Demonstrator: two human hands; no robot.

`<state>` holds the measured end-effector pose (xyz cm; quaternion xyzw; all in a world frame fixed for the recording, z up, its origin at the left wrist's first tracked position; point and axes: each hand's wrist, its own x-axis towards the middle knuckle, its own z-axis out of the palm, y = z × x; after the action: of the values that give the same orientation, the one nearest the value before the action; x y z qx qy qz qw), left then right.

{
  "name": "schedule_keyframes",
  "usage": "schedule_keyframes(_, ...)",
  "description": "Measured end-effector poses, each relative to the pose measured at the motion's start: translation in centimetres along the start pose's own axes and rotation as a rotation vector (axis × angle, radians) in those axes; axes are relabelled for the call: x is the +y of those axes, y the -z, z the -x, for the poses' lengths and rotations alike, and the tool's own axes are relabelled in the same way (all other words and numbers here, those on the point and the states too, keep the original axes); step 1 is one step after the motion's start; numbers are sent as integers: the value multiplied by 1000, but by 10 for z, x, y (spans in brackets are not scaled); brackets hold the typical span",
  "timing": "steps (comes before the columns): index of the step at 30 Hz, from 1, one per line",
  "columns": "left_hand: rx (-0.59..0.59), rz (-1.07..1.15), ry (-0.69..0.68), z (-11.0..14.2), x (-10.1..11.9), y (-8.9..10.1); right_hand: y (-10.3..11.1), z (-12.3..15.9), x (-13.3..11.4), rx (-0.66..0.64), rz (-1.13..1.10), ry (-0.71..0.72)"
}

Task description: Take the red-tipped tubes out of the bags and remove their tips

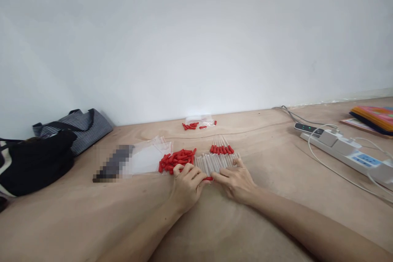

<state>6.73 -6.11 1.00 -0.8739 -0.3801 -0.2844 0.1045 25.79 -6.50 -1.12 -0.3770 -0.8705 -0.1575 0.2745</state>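
Observation:
Between the fingertips of my two hands lies a red rubber dropper bulb (208, 179). My left hand (188, 183) is closed on its left end, fingers curled. My right hand (236, 181) pinches at the other end; whether a glass tube is also in its fingers is hidden. Just beyond the hands, a row of clear glass dropper tubes (211, 163) lies side by side. To their left is a heap of red rubber bulbs (176, 160), partly behind my left hand. Several droppers with red bulbs fitted (221, 149) lie past the tubes, thin tips pointing away.
Clear zip bags (149, 157) lie left of the heap, beside a pixelated dark object (113, 163). Another bag (199, 121) with red bulbs is near the wall. Bags (37, 159) stand far left. A power strip (346, 151) with cables and colourful books (373, 118) are right.

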Motion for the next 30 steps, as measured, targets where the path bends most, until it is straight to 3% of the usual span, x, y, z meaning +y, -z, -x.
schedule_keyframes(9,46,-19,15,-1,-12,3,5,-2,5,-117,-6,-18)
schedule_keyframes(14,109,-95,280,0,-45,14,4,6,26,-126,-127,-309)
schedule_keyframes(20,133,-133,649,2,-87,19,-6,6,46,36,-307,-541)
schedule_keyframes(25,89,-131,714,-2,-96,10,-13,4,47,45,-245,-647)
schedule_keyframes(30,93,-96,703,-3,-93,8,-16,4,39,0,-243,-603)
